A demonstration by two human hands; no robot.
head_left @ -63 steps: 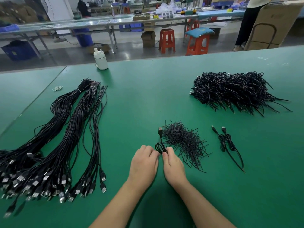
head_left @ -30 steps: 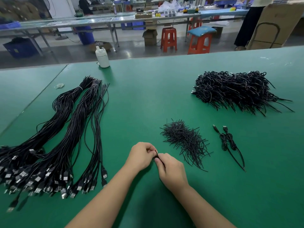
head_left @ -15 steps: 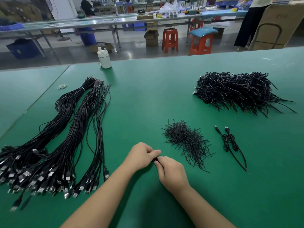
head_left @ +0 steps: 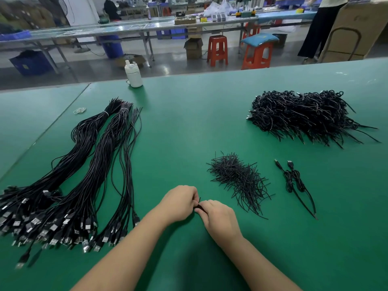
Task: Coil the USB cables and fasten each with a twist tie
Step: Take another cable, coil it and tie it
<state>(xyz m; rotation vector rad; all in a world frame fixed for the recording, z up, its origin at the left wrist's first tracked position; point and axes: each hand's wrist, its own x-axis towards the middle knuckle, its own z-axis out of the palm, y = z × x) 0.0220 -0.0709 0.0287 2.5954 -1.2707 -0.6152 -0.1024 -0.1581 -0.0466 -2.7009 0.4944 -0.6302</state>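
Note:
My left hand (head_left: pixel 180 203) and my right hand (head_left: pixel 218 220) meet at the table's near middle, fingers curled round a small coiled black USB cable (head_left: pixel 197 205). The cable is almost fully hidden in my fists; only a short black end sticks out between them. A loose heap of black twist ties (head_left: pixel 239 179) lies just right of my hands. Two coiled, tied cables (head_left: pixel 294 181) lie further right. Long uncoiled cables (head_left: pixel 84 175) spread over the left side, plugs toward me. A big pile of coiled cables (head_left: pixel 302 114) sits at the far right.
The green table (head_left: pixel 189 122) reaches to a far edge where a white bottle (head_left: pixel 133 74) stands. A few rubber bands (head_left: pixel 79 110) lie near the left seam. Behind the table are red stools, long benches, and a standing person at the top right.
The coil with its plug stood out above my fingers at first. Both hands have since closed over it and drawn slightly toward me; the cable is now nearly hidden.

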